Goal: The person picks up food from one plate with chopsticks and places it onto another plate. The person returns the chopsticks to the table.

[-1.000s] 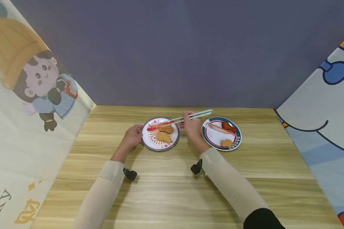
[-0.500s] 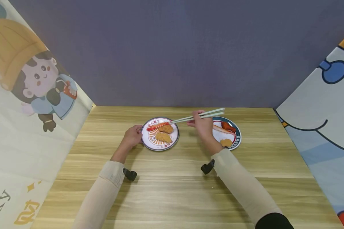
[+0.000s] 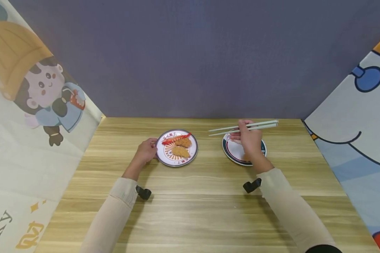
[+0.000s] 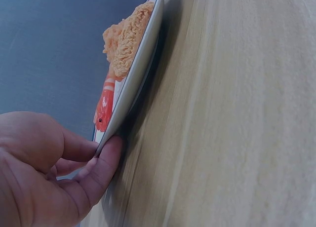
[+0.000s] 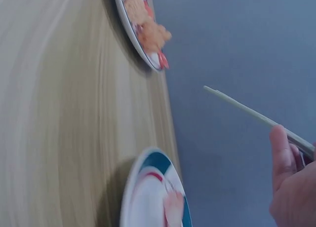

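Counter: we work on a pale wood-grain counter (image 3: 190, 196), walled by a grey-blue back panel and cartoon-printed cloth panels on both sides.
Left cloth panel (image 3: 25, 116): it carries a cartoon child in a yellow hat; low down we read the letters "cky", and the yellow characters beneath are too cropped to make out.
Left plate: our round white plate with a red sunburst print (image 3: 176, 147) sits left of centre; it holds two golden breaded pieces (image 3: 181, 151) and a red-and-white prawn (image 3: 176, 138) along its far edge. The red writing on its rim is too small to read.
Right plate: our round white plate with a dark teal and red rim (image 3: 235, 154) lies well apart from the first, to its right, mostly hidden under our right hand.
Chopsticks: the pair of long pale green chopsticks (image 3: 244, 127) lies nearly level, long axis left to right, tips pointing left toward the sunburst plate and carrying nothing.
Left hand (image 3: 146, 150): its fingers pinch the near-left rim of the sunburst plate, steadying it.
Right hand (image 3: 249, 140): it grips the chopsticks above the teal-rimmed plate, so it is the nearer hand to the food there.
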{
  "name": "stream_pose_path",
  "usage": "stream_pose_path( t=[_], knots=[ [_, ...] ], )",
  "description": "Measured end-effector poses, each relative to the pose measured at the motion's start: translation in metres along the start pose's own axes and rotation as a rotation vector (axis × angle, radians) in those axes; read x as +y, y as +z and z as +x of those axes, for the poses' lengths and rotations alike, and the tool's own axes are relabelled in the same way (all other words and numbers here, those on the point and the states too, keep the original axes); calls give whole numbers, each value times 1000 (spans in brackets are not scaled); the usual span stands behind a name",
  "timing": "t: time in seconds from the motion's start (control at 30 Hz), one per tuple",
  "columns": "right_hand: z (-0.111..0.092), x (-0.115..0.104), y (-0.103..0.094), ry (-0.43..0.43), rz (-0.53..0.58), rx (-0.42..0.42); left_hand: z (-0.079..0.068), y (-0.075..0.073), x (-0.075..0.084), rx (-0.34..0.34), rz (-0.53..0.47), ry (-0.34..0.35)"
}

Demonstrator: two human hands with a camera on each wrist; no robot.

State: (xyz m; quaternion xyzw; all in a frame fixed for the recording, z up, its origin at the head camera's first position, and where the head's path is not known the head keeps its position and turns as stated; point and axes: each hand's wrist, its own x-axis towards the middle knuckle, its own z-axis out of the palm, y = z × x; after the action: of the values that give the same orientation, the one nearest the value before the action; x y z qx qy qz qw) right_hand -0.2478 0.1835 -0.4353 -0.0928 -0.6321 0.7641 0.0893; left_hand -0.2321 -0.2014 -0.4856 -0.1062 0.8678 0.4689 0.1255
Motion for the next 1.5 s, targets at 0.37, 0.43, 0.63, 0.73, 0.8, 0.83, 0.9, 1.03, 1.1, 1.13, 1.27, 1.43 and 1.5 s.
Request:
stream_pose_path(
  t=[0.37, 0.43, 0.63, 0.73, 0.8, 0.83, 0.9, 1.03, 1.1, 1.13, 1.27, 1.43, 1.5],
  knots=[
    [-3, -19, -53, 30, -55, 86, -1, -2, 0, 6, 18, 4],
    [-4, -20, -62, 19, -59, 91, -1, -1, 1, 4, 18, -1],
    [-8, -23, -89, -11, -77, 96, 0, 0, 2, 4, 19, -10],
    [-9, -23, -104, -27, -148, 85, 0, 0, 1, 4, 20, -11],
    [-10, -23, -113, -44, -206, 71, 0, 0, 2, 1, 21, -7],
    [-11, -23, -117, -49, -230, 61, 0, -1, 2, 1, 25, -7],
    [-13, -23, -124, -65, -278, 49, -1, -1, 2, -2, 22, -9],
    [-15, -22, -132, -78, -344, 45, -2, -1, 1, -4, 23, -10],
    [-17, -22, -136, -86, -404, 47, -1, -1, 0, -5, 24, -6],
    [-18, -21, -137, -88, -436, 47, -1, -1, 0, -5, 24, -5],
    [-20, -20, -139, -98, -555, 45, -1, -1, 0, -7, 23, -9],
    [-19, -17, -140, -89, -607, 57, 0, -2, 0, -7, 29, -19],
    [-19, -15, -139, -90, -600, 54, 1, -2, 0, -8, 35, -21]
  ],
)
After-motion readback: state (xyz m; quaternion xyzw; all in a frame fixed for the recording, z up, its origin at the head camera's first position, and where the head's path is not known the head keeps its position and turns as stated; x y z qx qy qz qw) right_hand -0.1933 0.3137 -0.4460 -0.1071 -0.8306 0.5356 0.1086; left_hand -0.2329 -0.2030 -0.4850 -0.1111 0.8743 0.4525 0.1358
